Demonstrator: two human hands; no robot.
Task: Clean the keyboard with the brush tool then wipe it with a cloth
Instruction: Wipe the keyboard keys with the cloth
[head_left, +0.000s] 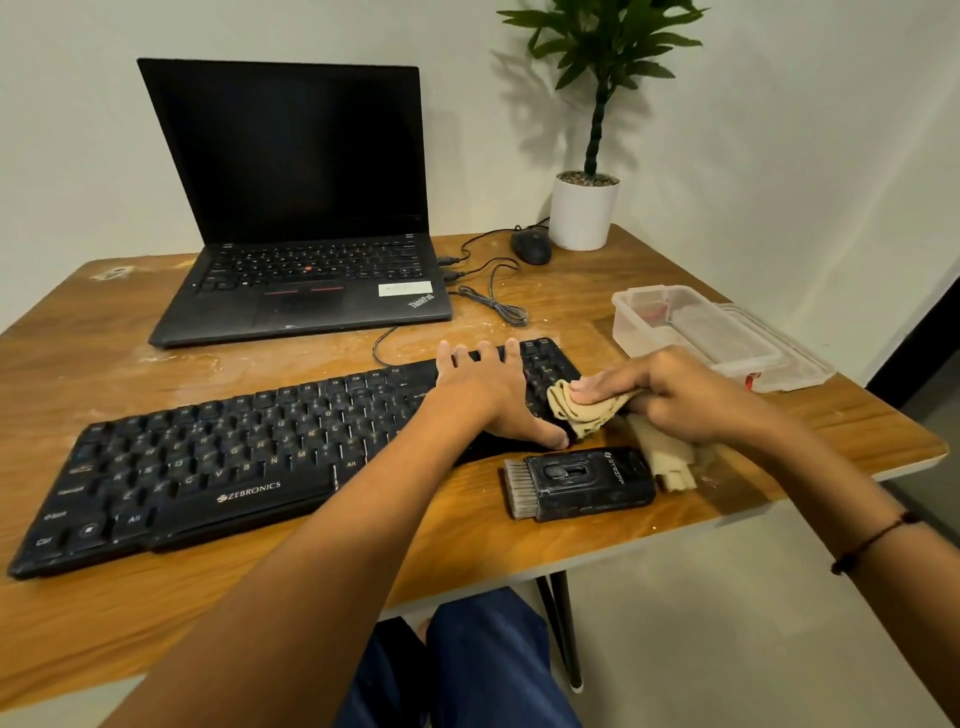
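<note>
One crumpled beige cloth (582, 410), black keyboard (218, 457)

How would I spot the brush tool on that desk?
Start at the long black keyboard on the wooden table. Off its right end, nearer the table's front edge, lies the brush tool: a flat black block, the only thing there with grey bristles at one end.
</note>
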